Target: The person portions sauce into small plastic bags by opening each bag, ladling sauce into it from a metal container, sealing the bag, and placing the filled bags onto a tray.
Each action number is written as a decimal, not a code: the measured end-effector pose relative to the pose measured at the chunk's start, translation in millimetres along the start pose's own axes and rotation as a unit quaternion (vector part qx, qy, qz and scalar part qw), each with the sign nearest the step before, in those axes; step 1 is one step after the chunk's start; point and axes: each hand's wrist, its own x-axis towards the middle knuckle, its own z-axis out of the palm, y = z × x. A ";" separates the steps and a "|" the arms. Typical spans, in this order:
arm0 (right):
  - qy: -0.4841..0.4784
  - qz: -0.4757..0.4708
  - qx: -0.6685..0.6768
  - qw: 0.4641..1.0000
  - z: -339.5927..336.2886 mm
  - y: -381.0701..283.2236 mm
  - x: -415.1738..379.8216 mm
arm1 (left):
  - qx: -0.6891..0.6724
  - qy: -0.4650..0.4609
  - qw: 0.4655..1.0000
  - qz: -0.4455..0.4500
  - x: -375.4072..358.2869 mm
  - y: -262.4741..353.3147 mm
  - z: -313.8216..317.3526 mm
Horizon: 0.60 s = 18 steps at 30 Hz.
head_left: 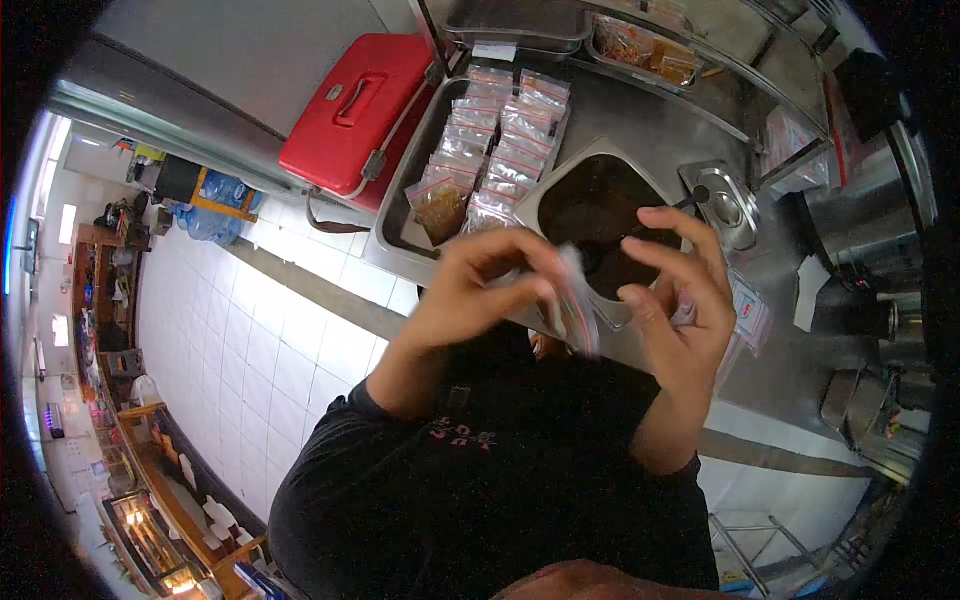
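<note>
My left hand pinches a clear zip-lock bag with a red seal line, blurred by motion. The bag looks flat, though its contents are hard to make out. To its right, my right hand is raised with fingers curved and apart, nothing visible between them. Both hands are in front of a square steel container of dark brown sauce. A dark ladle handle sticks out over its right side. Left of the container, a steel tray bears rows of filled zip-lock bags.
A red cooler box stands beyond the tray at the left. A steel lid lies right of the container, and more flat bags rest on the steel counter. Another tray with packed bags is at the back.
</note>
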 end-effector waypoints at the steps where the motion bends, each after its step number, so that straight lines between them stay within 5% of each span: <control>1: 0.023 0.017 0.004 1.000 -1.7 5.5 -2.6 | 0.040 0.069 0.997 0.026 -0.6 -0.5 -11.7; 4: 0.053 0.055 0.013 0.997 -11.1 16.5 -11.2 | 0.046 0.259 0.962 0.068 -2.9 7.5 -37.9; 7: 0.081 0.039 -0.029 0.996 -13.3 30.7 -18.0 | 0.199 0.361 0.907 0.089 -12.7 -4.6 -73.0; 12: 0.081 0.087 -0.022 0.993 -11.6 33.1 -24.9 | 0.442 0.359 0.822 0.001 -24.7 -37.3 -97.2; 14: 0.081 0.103 -0.010 0.991 -10.7 34.3 -26.1 | 0.708 0.307 0.635 0.028 -25.9 -39.2 -95.5; 16: 0.074 0.104 -0.008 0.992 -11.7 35.5 -28.4 | 0.693 0.302 0.655 0.002 -25.5 -43.3 -102.3; 18: 0.072 0.108 -0.019 0.991 -14.1 36.4 -30.3 | 0.763 0.249 0.596 0.003 -22.9 -45.1 -106.6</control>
